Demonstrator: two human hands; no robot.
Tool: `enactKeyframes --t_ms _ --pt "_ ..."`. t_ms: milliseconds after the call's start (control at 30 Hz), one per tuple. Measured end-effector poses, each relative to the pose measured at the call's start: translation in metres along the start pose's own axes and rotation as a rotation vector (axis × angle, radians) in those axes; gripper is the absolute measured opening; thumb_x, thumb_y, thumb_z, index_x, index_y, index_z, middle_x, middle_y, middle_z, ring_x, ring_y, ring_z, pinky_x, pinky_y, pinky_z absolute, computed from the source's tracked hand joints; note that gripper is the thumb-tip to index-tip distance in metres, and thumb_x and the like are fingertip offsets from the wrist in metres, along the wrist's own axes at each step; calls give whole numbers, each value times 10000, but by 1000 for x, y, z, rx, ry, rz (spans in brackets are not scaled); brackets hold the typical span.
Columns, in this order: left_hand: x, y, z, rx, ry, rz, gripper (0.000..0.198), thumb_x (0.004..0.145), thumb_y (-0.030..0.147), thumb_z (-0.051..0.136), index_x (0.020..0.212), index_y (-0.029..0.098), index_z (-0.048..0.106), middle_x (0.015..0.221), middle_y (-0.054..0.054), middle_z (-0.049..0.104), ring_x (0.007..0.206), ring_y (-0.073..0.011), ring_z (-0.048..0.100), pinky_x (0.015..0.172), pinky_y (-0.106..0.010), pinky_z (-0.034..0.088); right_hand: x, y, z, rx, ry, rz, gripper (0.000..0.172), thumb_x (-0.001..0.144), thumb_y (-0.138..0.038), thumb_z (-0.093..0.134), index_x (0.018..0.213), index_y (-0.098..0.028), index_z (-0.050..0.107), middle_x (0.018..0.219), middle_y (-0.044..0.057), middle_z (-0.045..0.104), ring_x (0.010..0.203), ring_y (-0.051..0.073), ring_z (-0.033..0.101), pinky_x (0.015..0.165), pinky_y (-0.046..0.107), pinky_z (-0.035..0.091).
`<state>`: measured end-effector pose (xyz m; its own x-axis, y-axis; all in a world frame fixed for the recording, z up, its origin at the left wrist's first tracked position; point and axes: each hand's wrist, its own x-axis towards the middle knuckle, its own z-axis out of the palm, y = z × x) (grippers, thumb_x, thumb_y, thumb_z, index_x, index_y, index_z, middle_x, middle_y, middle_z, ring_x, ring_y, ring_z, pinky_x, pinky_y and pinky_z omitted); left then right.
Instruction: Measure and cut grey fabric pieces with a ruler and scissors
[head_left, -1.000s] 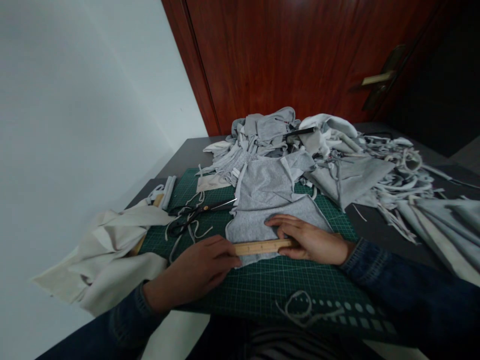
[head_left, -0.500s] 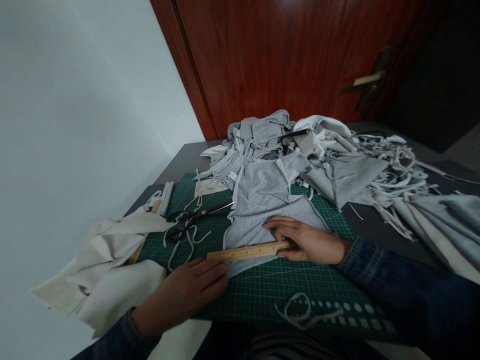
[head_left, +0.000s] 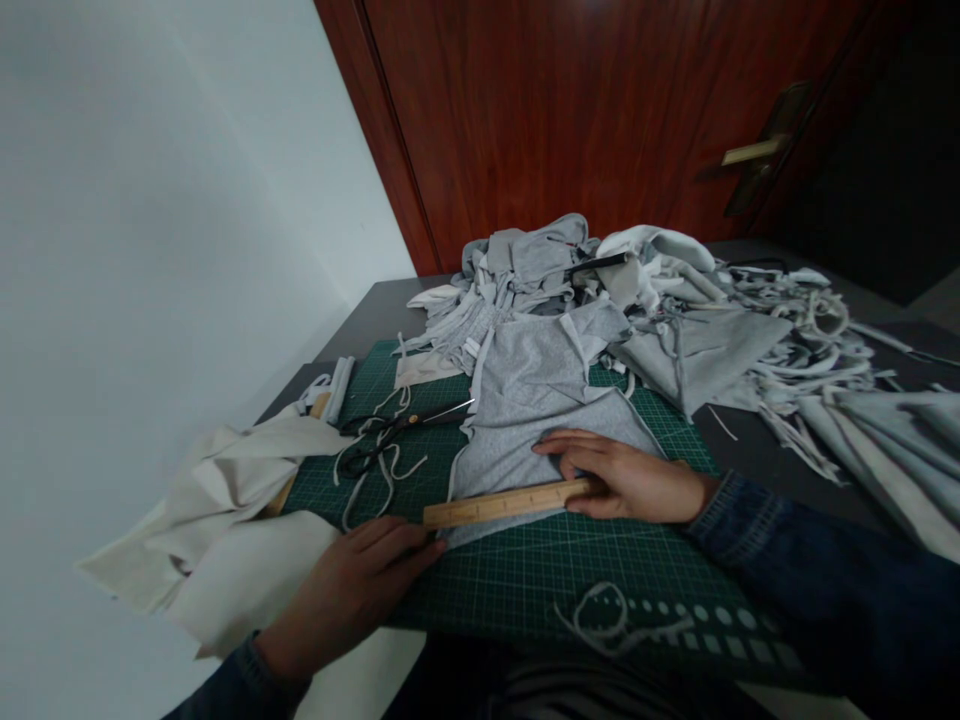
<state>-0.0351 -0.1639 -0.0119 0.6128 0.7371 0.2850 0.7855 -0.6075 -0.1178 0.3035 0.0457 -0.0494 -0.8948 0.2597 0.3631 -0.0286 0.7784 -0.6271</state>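
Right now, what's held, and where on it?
The right hand presses the right end of the wooden ruler onto the grey fabric; the left hand holds nothing.

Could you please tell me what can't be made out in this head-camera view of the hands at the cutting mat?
The wooden ruler's markings: too small and blurred.
The grey fabric beneath the right hand and ruler: hidden by them.
The wooden strip: mostly hidden by the cream cloth.
The left forearm: cut off by the bottom edge.

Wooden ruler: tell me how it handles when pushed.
The wooden ruler looks stiff and fairly light: a thin, straight strip with no bend. Lying flat, it probably won't roll, but may slide over the grey fabric.
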Motion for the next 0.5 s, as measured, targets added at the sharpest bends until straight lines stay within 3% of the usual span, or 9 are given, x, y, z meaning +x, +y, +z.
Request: enactKeyframes --t_ms 100,500 --pt "-4 2 4 -8 -14 -47 369 1064 136 395 1293 192 680 983 -56 703 857 -173 642 798 -286 581 -1 2 -2 8 -26 6 227 920 -309 760 979 -215 562 1460 198 598 1449 283 494 1174 509 435" --pt "-9 2 7 -104 47 -114 362 1035 123 439 1266 235 694 1045 -42 709 912 -156 663 813 -256 558 0 1 -8 17 -55 13 224 879 -269 799 1003 -201 626 1467 188 608 1459 289 483 1158 508 453"
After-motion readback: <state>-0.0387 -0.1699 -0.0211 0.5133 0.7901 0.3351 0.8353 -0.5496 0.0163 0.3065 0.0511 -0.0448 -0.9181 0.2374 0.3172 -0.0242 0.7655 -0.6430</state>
